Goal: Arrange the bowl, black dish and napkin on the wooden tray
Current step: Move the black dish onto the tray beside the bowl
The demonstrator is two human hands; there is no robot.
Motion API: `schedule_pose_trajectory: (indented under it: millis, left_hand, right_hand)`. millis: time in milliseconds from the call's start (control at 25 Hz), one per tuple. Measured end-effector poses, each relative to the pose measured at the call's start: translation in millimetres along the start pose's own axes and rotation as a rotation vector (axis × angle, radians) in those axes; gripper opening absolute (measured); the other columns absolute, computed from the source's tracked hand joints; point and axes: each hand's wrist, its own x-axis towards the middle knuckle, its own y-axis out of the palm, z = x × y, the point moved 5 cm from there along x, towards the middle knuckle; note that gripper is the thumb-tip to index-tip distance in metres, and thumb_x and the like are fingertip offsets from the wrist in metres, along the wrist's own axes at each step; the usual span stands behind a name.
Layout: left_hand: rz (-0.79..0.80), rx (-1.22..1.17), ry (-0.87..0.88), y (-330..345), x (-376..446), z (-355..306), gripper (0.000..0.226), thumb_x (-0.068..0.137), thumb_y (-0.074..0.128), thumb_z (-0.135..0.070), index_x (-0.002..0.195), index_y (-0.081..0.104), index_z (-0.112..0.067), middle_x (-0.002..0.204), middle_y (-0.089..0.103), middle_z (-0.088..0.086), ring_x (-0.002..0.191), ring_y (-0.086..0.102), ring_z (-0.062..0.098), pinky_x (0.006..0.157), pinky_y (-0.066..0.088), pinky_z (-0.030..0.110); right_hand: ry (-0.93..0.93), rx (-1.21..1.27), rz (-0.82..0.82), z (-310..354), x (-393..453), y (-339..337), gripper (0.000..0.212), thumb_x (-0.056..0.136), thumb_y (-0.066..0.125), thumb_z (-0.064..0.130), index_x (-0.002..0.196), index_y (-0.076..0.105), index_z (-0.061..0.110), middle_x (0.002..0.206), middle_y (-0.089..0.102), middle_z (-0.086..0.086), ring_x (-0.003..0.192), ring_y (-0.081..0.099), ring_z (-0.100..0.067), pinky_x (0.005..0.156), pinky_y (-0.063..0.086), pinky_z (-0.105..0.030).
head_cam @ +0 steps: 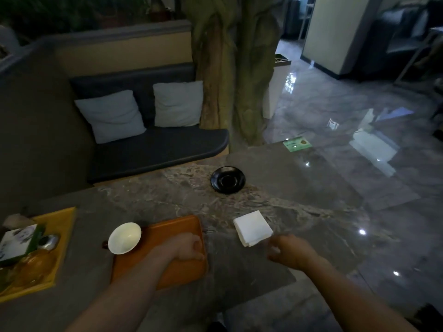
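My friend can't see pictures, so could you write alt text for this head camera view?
A person's left hand rests on an orange wooden tray on a marble table, while the right hand is at the near corner of a folded white napkin. A white bowl sits at the tray's left edge; a black dish lies farther back.

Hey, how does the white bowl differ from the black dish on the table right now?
The white ceramic bowl is deep and pale; the round black dish is shallow and dark. The bowl sits at the left edge of the orange wooden tray, overlapping it, close to the left hand; the dish rests on the bare marble table, farther away, beyond both hands. Both are round, upright and look empty.
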Motion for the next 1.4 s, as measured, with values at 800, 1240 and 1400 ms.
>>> schedule_pose_trajectory:
  millis: [800,1240,1400]
  left_hand:
    - [-0.016,-0.044,-0.019,-96,147,66,0.036,0.083,0.069,-0.041,0.112,0.061,-0.022,0.118,0.061,0.006,0.105,0.059,0.024,0.085,0.051,0.037]
    - [-0.088,-0.108,-0.147,-110,221,62,0.084,0.072,0.071,-0.061,0.144,0.033,-0.039,0.147,0.044,-0.006,0.137,0.039,0.021,0.113,0.024,0.058]
    - [-0.123,-0.107,-0.171,-103,247,53,0.108,0.065,0.066,-0.072,0.15,0.008,-0.041,0.16,0.019,-0.003,0.149,0.013,0.023,0.115,0.0,0.065]
  right_hand:
    - [0.077,0.086,0.058,-22,186,-51,0.059,0.085,0.064,0.047,0.139,0.044,0.034,0.139,0.055,0.0,0.122,0.054,-0.021,0.096,0.047,-0.034]
    - [-0.024,0.043,-0.005,-40,284,-67,0.088,0.076,0.066,0.057,0.146,0.014,0.044,0.152,0.029,0.0,0.138,0.022,-0.032,0.105,0.032,-0.053]
    - [-0.018,0.095,0.04,-44,315,-62,0.107,0.069,0.064,0.071,0.146,-0.006,0.047,0.16,0.005,0.002,0.146,-0.003,-0.035,0.114,0.01,-0.06]
